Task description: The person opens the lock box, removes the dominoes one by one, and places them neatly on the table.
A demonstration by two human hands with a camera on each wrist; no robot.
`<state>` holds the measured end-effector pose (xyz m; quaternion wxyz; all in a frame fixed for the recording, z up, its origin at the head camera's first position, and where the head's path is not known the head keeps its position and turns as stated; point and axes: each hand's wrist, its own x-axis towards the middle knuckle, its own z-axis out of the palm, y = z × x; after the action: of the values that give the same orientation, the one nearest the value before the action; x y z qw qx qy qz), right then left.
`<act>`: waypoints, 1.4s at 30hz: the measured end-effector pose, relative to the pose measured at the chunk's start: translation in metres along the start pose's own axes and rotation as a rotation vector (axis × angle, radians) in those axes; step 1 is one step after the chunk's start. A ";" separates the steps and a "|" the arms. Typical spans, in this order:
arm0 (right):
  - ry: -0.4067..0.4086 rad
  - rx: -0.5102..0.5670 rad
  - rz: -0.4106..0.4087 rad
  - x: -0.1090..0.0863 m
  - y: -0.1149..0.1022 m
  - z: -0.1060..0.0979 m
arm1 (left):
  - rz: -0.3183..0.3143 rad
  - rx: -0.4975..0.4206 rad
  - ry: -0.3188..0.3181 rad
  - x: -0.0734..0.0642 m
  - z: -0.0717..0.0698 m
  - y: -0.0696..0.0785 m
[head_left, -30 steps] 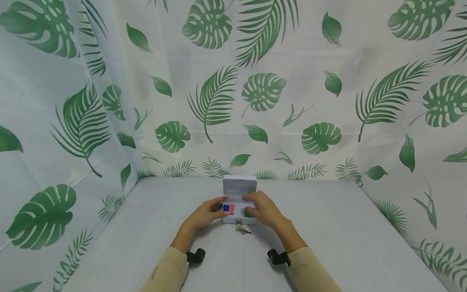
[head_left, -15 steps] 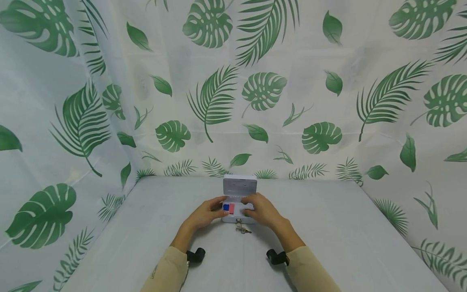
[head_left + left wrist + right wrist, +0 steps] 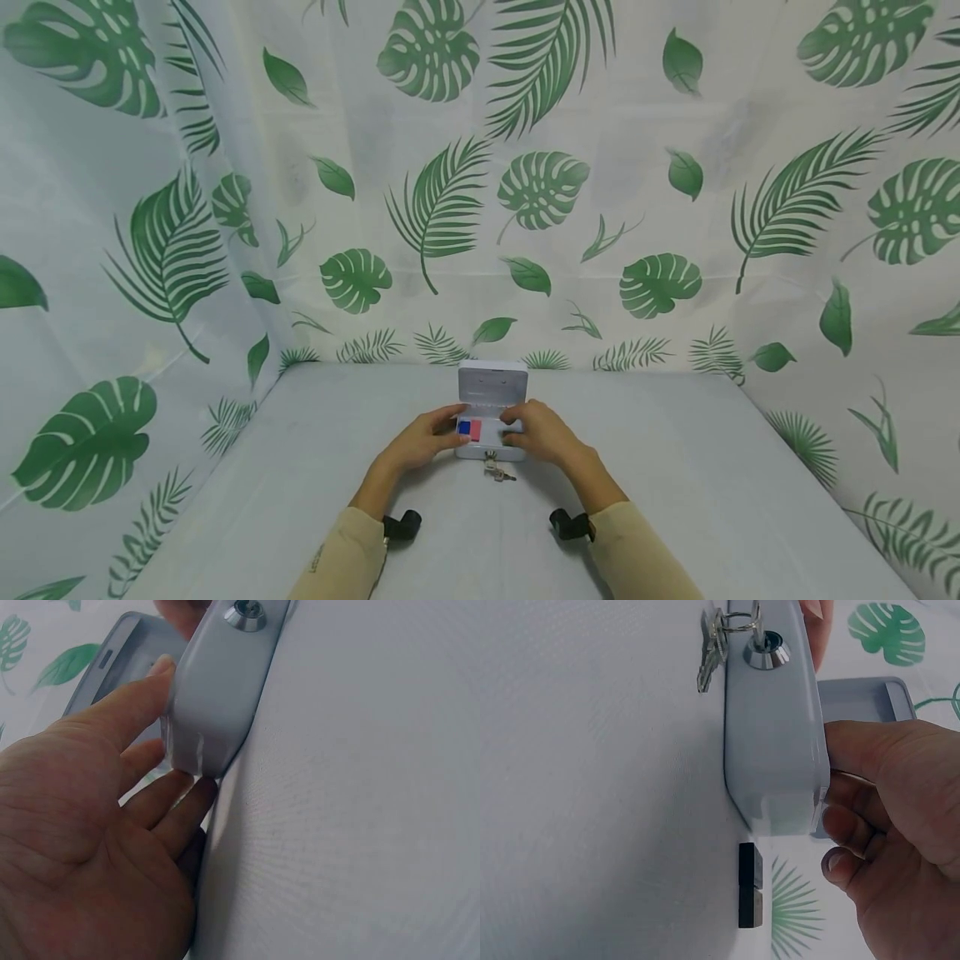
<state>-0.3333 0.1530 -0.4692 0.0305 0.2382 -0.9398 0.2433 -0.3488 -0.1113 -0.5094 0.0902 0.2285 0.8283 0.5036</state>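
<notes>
A small white metal cash box [image 3: 474,453] stands with its lid [image 3: 492,386] raised. Inside, at its left end, a blue piece [image 3: 465,427] lies beside a pink piece [image 3: 476,431]. My left hand [image 3: 417,439] holds the box's left end, thumb over the rim and other fingers against the outer wall. At the right end, my right hand [image 3: 546,435] has its thumb and forefinger reaching over the wall into the box. Whether its fingertips pinch anything is hidden. A key sits in the front lock [image 3: 767,652], and more keys [image 3: 500,475] hang from its ring.
Two small dark blocks [image 3: 750,885] lie on the white table surface [image 3: 675,483] off the box's right end, in the right wrist view. A leaf-patterned curtain [image 3: 570,275] rises behind and beside the table. Black wrist cameras [image 3: 572,525] sit on both forearms.
My right hand shifts slightly left, then slightly back right over the box. The green piece seen by its thumb a second ago is out of sight now. My left hand stays put.
</notes>
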 end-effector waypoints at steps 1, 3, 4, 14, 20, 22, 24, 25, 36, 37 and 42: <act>-0.001 0.002 0.002 0.000 0.000 0.000 | 0.001 0.001 0.000 0.000 0.000 0.000; -0.009 0.011 0.001 0.000 0.000 -0.001 | -0.005 0.000 -0.002 0.000 0.000 0.000; -0.013 0.014 -0.002 0.001 0.000 -0.001 | -0.007 -0.002 -0.001 0.000 0.000 0.000; -0.049 0.035 -0.068 0.004 0.006 -0.002 | -0.007 -0.039 -0.002 -0.001 0.000 0.001; -0.056 0.051 -0.016 0.005 0.008 0.000 | -0.004 -0.033 -0.001 -0.001 0.001 0.001; -0.056 0.052 0.006 0.006 0.007 0.001 | -0.004 -0.033 -0.002 -0.001 0.001 0.001; -0.055 0.055 0.021 0.007 0.007 0.001 | -0.003 -0.037 -0.002 -0.001 0.001 0.001; -0.054 0.055 0.024 0.007 0.007 0.001 | -0.003 -0.038 -0.001 -0.001 0.001 0.001; -0.044 0.049 0.025 0.009 0.006 0.001 | -0.013 -0.036 0.002 0.000 0.000 0.003; -0.043 0.046 0.027 0.009 0.006 0.001 | -0.011 -0.037 0.002 0.000 0.000 0.003; -0.045 0.034 0.036 0.009 0.005 0.001 | -0.006 -0.044 -0.001 0.000 -0.001 0.002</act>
<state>-0.3439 0.1527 -0.4705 0.0011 0.2272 -0.9400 0.2543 -0.3483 -0.1110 -0.5072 0.0971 0.2239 0.8176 0.5215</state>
